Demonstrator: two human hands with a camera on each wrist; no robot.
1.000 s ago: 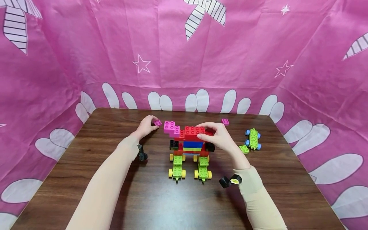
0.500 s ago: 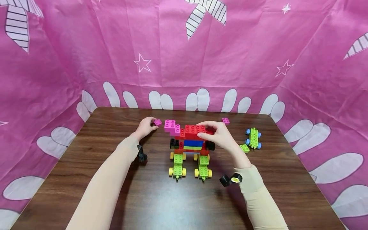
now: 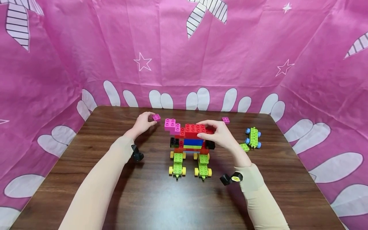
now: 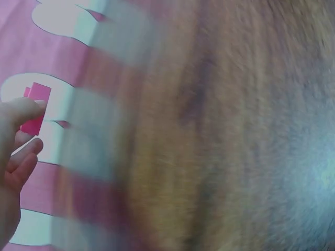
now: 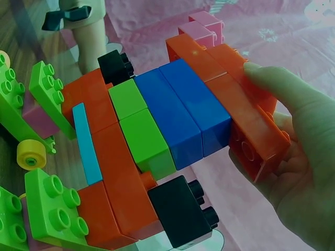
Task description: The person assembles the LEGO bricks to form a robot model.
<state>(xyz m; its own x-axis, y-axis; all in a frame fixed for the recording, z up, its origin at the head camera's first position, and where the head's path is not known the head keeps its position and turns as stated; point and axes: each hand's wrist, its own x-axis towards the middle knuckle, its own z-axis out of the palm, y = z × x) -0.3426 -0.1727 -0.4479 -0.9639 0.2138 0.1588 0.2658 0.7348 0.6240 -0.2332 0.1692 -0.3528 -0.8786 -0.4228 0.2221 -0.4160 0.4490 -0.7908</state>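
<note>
My left hand (image 3: 142,124) pinches a small pink building brick (image 3: 156,117) near the back of the table. In the left wrist view, thumb and fingers hold this pink brick (image 4: 40,107) on edge. My right hand (image 3: 218,134) grips the top red bricks (image 3: 193,130) of a four-legged brick figure (image 3: 193,143). Pink bricks (image 3: 172,125) form the figure's raised left end. Its blue bricks (image 5: 180,107), green bricks and black side bricks (image 5: 180,212) show in the right wrist view. The feet are two green wheeled bases (image 3: 177,167) with yellow wheels.
A loose pink brick (image 3: 226,120) lies at the back right. Beside the right forearm are a green brick (image 3: 244,147) and a green base with blue wheels (image 3: 253,138). Pink patterned cloth (image 3: 178,48) surrounds the wooden table (image 3: 161,198).
My left hand has shifted slightly left and away toward the back, with the pink brick in its fingers. The right hand keeps its grip on the figure, which stays in place.
</note>
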